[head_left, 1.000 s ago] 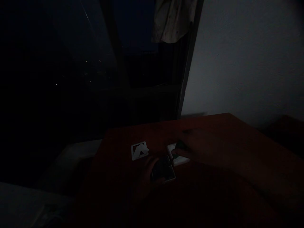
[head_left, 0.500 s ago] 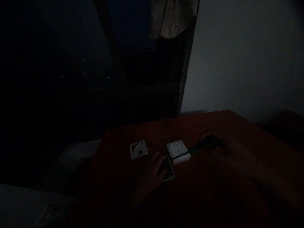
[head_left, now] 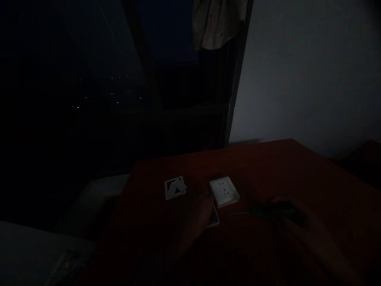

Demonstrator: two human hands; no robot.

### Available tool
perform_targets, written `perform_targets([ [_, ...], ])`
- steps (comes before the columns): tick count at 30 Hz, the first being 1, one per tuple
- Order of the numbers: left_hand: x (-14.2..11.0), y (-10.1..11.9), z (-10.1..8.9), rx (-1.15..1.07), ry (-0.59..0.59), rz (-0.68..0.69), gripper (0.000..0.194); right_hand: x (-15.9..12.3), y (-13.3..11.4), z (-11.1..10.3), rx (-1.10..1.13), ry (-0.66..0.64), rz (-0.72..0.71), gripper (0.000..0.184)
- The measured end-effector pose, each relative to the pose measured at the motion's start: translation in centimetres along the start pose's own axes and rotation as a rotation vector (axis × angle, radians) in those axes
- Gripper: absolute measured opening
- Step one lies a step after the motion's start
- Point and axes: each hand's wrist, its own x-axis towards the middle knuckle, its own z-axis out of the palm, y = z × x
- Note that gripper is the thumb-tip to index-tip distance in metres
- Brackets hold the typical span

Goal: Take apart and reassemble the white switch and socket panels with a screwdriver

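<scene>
Dim light hides much of the detail. My right hand is closed round the green handle of a screwdriver. Its thin shaft points left, low over the table and just in front of a white wall socket. My left hand is curled at the socket's left side, above a dark square piece with a pale rim. What its fingers hold, if anything, is hidden. Farther left lies a white square frame with flat white pieces on it.
Everything lies on a reddish-brown table. Behind it are a dark window, a hanging cloth and a pale wall. A pale surface shows at lower left.
The screwdriver has swung away from the socket, towards me and to the right, with my right hand. My left fingers, spread over the dark square piece before, are now drawn in beside the socket.
</scene>
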Motion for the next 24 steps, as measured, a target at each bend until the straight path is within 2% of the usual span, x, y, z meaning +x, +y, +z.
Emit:
perform_targets([
  [6,0.5,0.4,-0.1,0.057,-0.037,0.016,0.021,-0.7,0.3,1.0,-0.023,-0.054,0.091,0.029],
  [12,0.7,0.4,0.1,0.054,-0.038,0.004,0.022,-1.0,1.4,1.6,-0.056,-0.106,0.098,0.028],
  [24,0.8,0.3,-1.9,0.024,-0.027,0.019,0.013,-0.9,2.5,1.9,-0.046,-0.09,0.129,0.033],
])
